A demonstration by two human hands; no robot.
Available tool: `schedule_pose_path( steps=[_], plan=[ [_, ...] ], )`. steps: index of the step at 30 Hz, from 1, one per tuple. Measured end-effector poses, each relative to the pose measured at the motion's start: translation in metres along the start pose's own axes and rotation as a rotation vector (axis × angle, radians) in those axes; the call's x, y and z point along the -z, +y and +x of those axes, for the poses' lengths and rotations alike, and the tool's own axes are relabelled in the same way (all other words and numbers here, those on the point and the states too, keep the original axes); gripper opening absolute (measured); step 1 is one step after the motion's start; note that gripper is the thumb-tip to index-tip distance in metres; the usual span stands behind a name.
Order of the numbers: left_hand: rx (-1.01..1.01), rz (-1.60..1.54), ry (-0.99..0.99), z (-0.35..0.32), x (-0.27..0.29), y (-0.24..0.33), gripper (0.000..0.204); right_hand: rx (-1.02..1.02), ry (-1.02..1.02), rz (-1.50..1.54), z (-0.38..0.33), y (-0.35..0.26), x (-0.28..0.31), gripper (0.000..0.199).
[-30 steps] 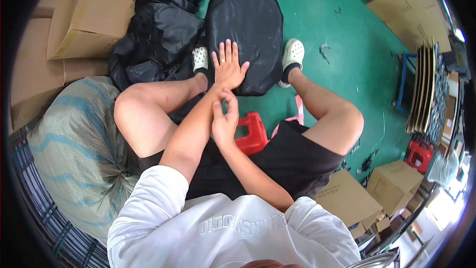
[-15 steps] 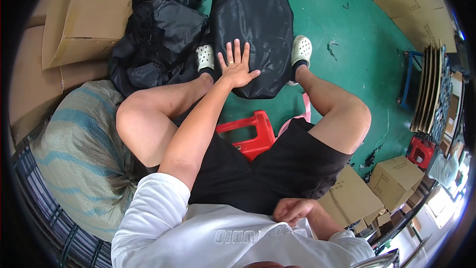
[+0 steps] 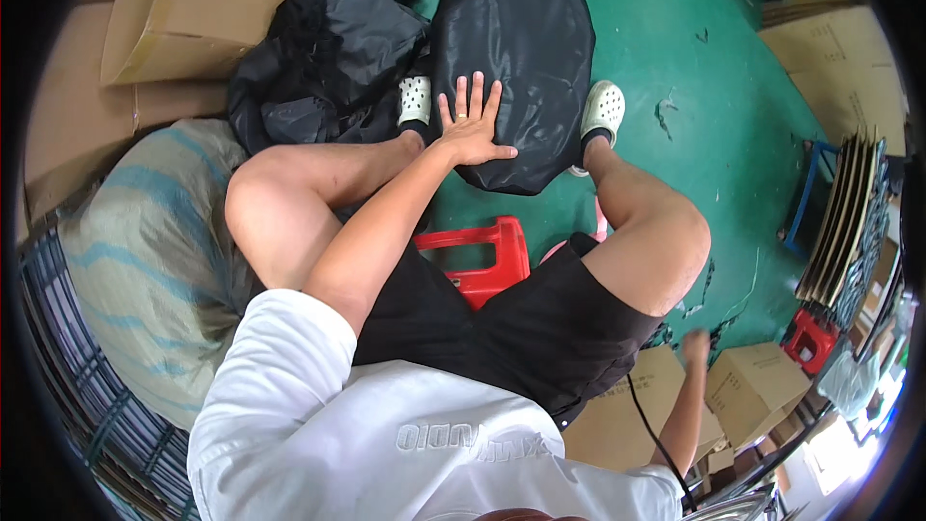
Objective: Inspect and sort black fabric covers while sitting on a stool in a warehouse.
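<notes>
A rounded bundle wrapped in shiny black fabric (image 3: 531,48) lies on the floor between my feet. My left hand (image 3: 472,136) rests flat on its near left part, fingers spread, holding nothing. Out to the right, past my thigh, is my right hand (image 3: 695,343), smeared by motion, so its fingers cannot be made out. Left of that forearm a thin black cord (image 3: 651,429) hangs down; whether the hand holds it is not visible. A red plastic stool (image 3: 508,256) shows between my legs.
Crumpled black sheeting (image 3: 357,39) lies left of the bundle, with cardboard boxes (image 3: 198,10) beyond. A stuffed woven sack (image 3: 145,260) stands by my left knee. To the right are cartons (image 3: 757,386), another red stool (image 3: 810,340) and a stack of flat boards (image 3: 841,222).
My right hand has swung from in front of my belly out to the right, over the boxes. The left hand keeps its flat place on the bundle. The view has shifted slightly.
</notes>
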State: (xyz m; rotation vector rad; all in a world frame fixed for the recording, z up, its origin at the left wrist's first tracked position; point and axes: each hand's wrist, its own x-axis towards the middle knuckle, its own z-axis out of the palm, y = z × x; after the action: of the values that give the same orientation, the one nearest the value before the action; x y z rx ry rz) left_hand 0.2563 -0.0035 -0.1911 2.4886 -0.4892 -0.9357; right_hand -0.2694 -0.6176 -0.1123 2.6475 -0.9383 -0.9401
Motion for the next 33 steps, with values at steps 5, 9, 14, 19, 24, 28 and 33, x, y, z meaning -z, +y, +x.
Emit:
schedule_pose_path(
  steps=[5,9,14,19,24,28,33],
  plan=[
    [0.084,0.091,0.050,-0.015,0.003,-0.022,0.129,0.450,0.489,0.955,0.141,-0.307,0.293,0.021],
    [0.030,0.144,-0.177,-0.017,0.029,-0.031,0.122,0.962,0.292,0.919,0.064,-0.495,0.397,0.029],
    [0.138,-0.394,-0.160,-0.020,0.179,-0.070,0.055,1.209,-0.246,0.266,0.020,-0.533,0.380,0.036],
    [0.052,-0.029,0.742,-0.100,0.247,-0.160,0.038,1.055,-0.153,-0.204,0.020,-0.556,0.377,0.034],
    [0.631,-0.060,0.559,-0.160,0.128,-0.261,0.045,1.231,0.105,0.163,-0.001,-0.566,0.386,0.040],
    [0.845,0.047,0.088,-0.185,0.019,-0.244,0.079,1.136,-0.089,0.018,0.018,-0.548,0.372,0.039],
    [0.867,-0.185,0.530,-0.196,-0.029,-0.254,0.069,1.061,-0.108,0.019,0.033,-0.552,0.370,0.038]
  ],
)
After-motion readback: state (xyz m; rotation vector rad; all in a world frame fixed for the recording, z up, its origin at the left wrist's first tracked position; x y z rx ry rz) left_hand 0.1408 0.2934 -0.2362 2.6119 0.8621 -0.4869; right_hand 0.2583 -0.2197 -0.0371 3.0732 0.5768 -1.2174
